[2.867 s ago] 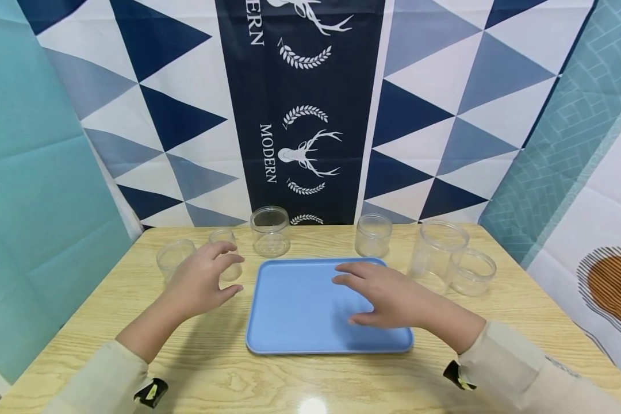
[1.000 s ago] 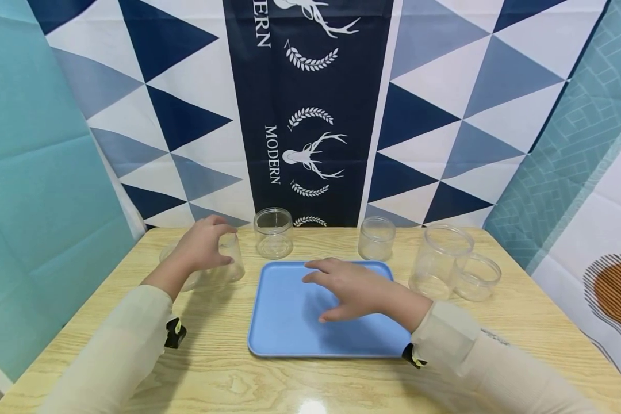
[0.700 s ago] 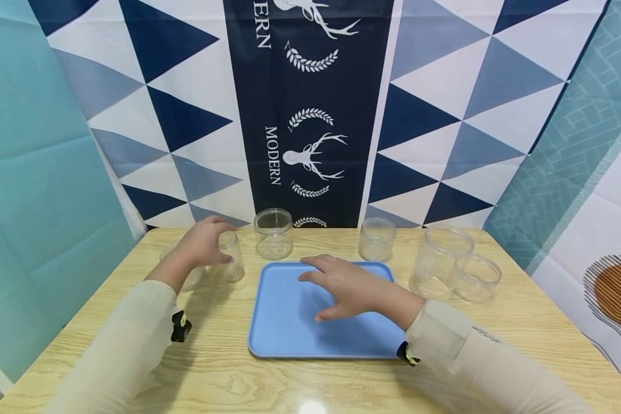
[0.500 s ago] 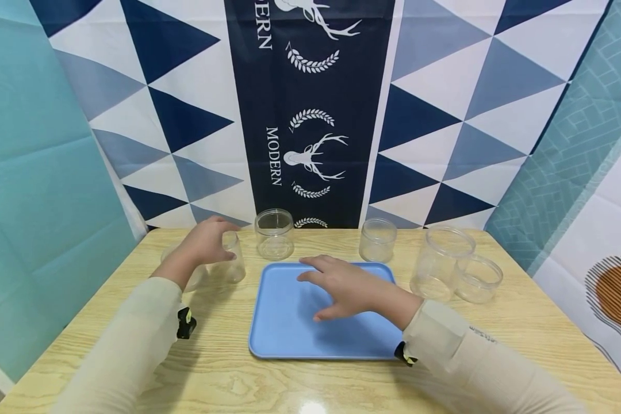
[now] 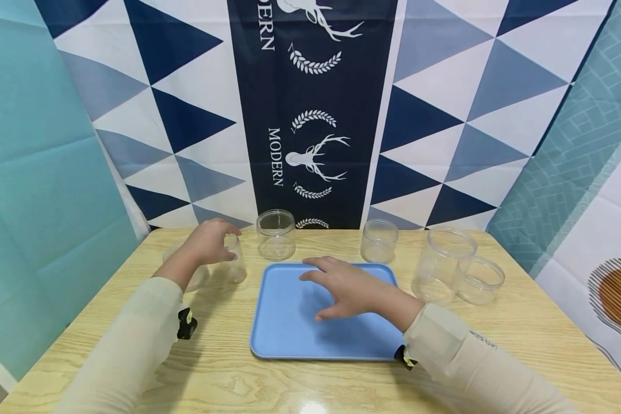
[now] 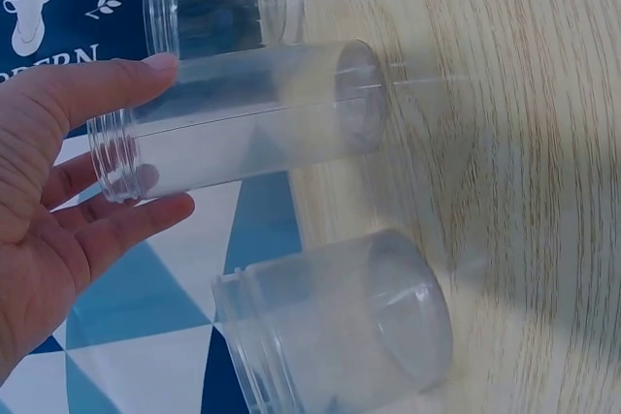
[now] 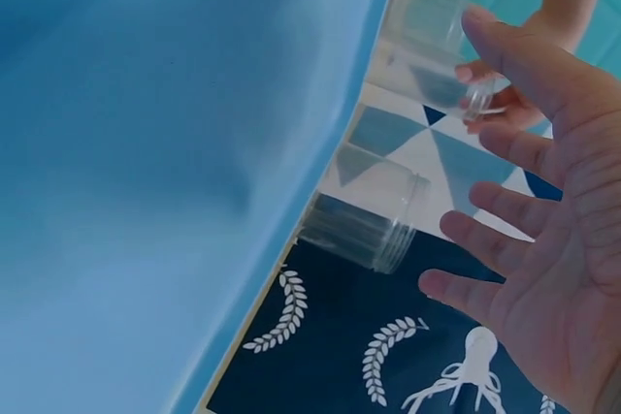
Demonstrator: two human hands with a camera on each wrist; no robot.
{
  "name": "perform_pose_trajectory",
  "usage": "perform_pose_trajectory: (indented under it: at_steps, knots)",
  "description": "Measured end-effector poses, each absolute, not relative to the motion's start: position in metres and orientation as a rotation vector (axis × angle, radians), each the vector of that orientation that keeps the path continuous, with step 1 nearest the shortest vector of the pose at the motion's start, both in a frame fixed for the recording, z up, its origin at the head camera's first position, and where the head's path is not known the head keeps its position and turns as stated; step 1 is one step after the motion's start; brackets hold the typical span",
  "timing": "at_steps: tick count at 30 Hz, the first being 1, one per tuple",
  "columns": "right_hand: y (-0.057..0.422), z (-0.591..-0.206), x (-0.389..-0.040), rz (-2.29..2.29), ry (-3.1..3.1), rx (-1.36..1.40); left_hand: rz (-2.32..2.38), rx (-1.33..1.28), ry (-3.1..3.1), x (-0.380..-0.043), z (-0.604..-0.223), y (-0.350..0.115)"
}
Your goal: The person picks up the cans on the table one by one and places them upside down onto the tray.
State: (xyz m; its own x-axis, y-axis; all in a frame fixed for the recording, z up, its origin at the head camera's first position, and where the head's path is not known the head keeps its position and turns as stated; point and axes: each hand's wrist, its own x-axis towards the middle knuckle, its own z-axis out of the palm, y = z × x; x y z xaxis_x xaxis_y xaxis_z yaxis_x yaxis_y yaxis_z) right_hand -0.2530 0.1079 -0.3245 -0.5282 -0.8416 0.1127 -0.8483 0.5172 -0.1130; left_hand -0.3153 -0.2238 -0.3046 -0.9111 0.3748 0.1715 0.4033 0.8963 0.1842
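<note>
My left hand (image 5: 204, 244) grips the threaded mouth of a tall, narrow clear plastic jar (image 6: 262, 118), thumb on one side and fingers round the other. The jar stands upright on the table. Beside it is a wider clear jar (image 6: 340, 322), partly behind the left wrist in the head view. My right hand (image 5: 349, 288) hovers over a blue tray (image 5: 274, 322), fingers spread and holding nothing. The right wrist view shows its palm (image 7: 572, 269) beyond the tray's edge, with the left hand in the background.
Another clear jar (image 5: 276, 241) stands behind the tray's left corner. To the right are a small jar (image 5: 379, 244), a tall wide jar (image 5: 440, 267) and a low jar (image 5: 481, 282), the last two close together. A patterned cloth (image 5: 310, 115) hangs along the table's back edge.
Since the earliest frame my left hand has reached forward to the tall, narrow jar and come round its mouth. My right hand has shifted left over the tray. Both barely move in the last half second.
</note>
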Motion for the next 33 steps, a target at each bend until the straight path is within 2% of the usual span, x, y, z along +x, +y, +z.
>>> perform_pose_trajectory:
  at_steps: [24,33]
  knots:
    - [0.11,-0.335,-0.259,0.345,-2.512,1.497,-0.394,-0.677,-2.805,-0.282,-0.29,-0.21]
    - [0.113,-0.336,-0.26,0.719,-2.654,1.358,-0.447,-0.737,-2.717,-0.265,-0.285,-0.196]
